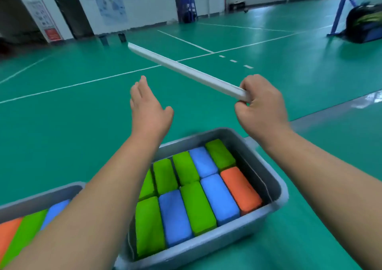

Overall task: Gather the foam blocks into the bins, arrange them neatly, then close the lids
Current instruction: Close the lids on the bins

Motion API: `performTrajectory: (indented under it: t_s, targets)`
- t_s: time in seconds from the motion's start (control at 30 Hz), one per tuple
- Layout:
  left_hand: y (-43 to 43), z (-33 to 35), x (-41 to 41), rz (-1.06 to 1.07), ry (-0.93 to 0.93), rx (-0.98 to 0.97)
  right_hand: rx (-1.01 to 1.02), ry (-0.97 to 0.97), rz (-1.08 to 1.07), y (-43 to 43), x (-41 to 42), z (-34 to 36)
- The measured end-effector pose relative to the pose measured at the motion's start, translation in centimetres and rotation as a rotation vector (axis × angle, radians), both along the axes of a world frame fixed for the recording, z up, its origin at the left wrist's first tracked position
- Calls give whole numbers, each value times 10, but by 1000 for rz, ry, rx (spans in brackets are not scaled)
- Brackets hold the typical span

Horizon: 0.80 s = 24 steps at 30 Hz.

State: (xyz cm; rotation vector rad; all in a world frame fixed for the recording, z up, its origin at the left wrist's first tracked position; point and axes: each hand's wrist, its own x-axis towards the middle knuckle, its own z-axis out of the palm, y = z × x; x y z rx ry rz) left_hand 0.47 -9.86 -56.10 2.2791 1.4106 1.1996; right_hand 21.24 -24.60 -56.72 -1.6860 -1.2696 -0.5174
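A grey bin (278, 184) sits on the green floor below my arms, packed with green, blue and orange foam blocks (219, 198) in two neat rows. A second grey bin (41, 196) at the lower left also holds orange, green and blue blocks, partly hidden by my left forearm. My right hand (261, 106) grips the near corner of a white lid (186, 71), seen edge-on and held in the air above the floor beyond the bin. My left hand (147, 106) is raised with straight fingers, holding nothing, a short way left of the lid.
Green sports-hall floor with white court lines (82, 82) spreads all around. A blue metal stand (341, 7) with a dark bag (363, 24) is at the far right. Two small dark containers (122, 37) stand near the back wall.
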Motion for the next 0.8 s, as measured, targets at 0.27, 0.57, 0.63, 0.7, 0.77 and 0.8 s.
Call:
performTrajectory:
  t_s: [0.27,0.57,0.63,0.7,0.77,0.8]
  targets:
    - [41,42,-200,473,-39,170,184,112,178,57,-111,48]
    - [62,30,-344,484,-391,-42,268,123,288,97,-202,68]
    - [61,27,-350,438,-300,7,242,27,340,97,-223,58]
    - [63,22,-351,424,-107,37,210,-41,396,97,-237,50]
    - [64,16,-350,472,60,-5,207,-40,405,96,-242,46]
    - [64,15,-351,500,98,-2,217,-24,394,96,-242,47]
